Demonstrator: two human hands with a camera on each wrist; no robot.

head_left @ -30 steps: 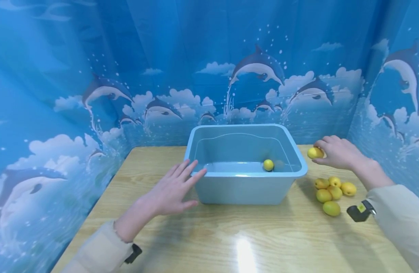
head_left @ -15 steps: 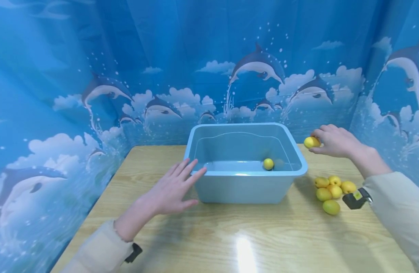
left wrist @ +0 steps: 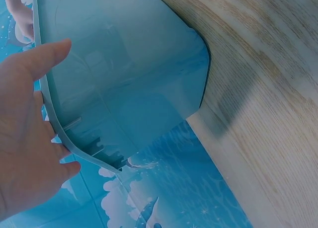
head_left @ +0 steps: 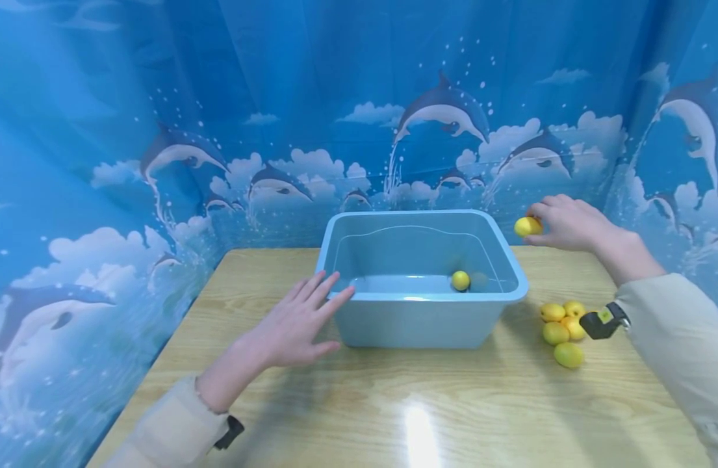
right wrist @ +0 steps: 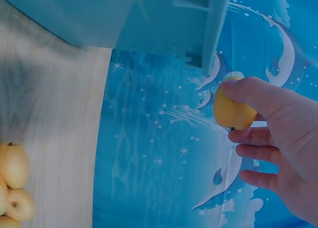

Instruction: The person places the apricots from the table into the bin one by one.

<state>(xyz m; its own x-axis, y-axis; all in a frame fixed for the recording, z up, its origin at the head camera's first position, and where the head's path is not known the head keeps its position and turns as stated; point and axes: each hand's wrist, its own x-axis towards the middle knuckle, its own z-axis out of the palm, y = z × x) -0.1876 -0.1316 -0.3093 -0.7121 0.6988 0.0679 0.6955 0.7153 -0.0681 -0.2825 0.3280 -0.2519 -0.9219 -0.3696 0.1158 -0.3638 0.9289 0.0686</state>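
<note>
My right hand (head_left: 572,223) pinches a small, oval yellow fruit (right wrist: 234,109) between thumb and fingers, up beside the right end of a light blue plastic bin (head_left: 411,322). In the right wrist view the other fingers stay spread below the fruit. My left hand (head_left: 291,322) lies at the front left corner of the bin, fingers spread and straight over the rim. From the left wrist view, the thumb (left wrist: 47,59) is on the near side and the other fingers go partly behind the rim. Inside the bin, toward the right, sits another yellow fruit (head_left: 461,281).
Several yellow fruits (head_left: 555,333) lie in a cluster on the wooden table (head_left: 359,403), right of the bin and below my right forearm. A blue dolphin-print curtain (head_left: 312,84) surrounds the table at the back and sides, close behind the bin.
My right hand has risen and shifted a little left with the yellow fruit, from beside the bin's right wall to about rim height or above. The left hand and bin have stayed put.
</note>
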